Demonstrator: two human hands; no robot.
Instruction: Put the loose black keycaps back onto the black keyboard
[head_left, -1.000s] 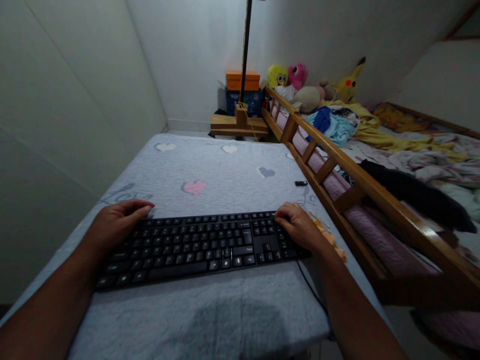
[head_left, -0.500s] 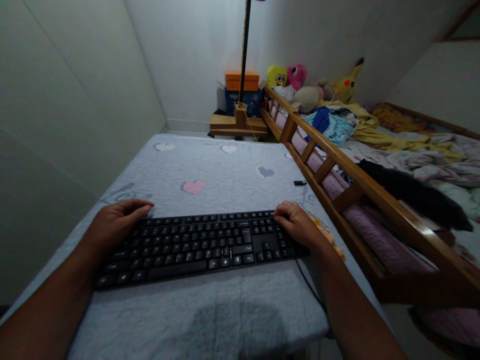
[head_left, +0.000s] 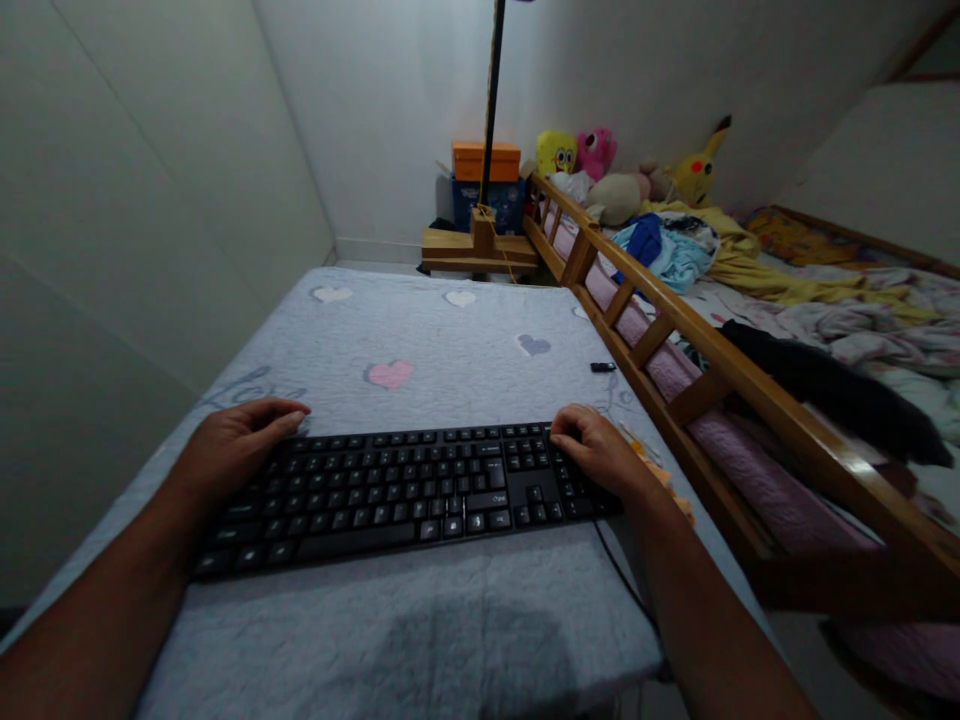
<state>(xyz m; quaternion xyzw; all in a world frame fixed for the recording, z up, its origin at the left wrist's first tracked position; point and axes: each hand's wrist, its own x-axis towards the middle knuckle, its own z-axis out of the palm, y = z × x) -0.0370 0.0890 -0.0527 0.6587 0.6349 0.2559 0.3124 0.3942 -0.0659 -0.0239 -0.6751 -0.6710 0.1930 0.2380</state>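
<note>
A black keyboard (head_left: 390, 490) lies on the light blue cloth with hearts (head_left: 360, 640), slightly slanted. My left hand (head_left: 240, 440) is at its far left corner, fingers together and closed round the edge. At the right end, my right hand (head_left: 592, 445) rests over the number keys, fingers curled and gripping the far edge. The undersides of both hands are hidden. A cable (head_left: 626, 583) runs from the keyboard's near right side toward the front edge of the cloth.
A small black object (head_left: 602, 367) lies near the wooden rail (head_left: 697, 330) on the right. Something orange (head_left: 664, 475) is partly behind my right wrist. Beyond the rail is a bed with clothes and plush toys. At the back stand an orange box (head_left: 486, 161) and a dark pole (head_left: 491, 100).
The whole view has shifted very slightly. Both hands keep their places on the keyboard.
</note>
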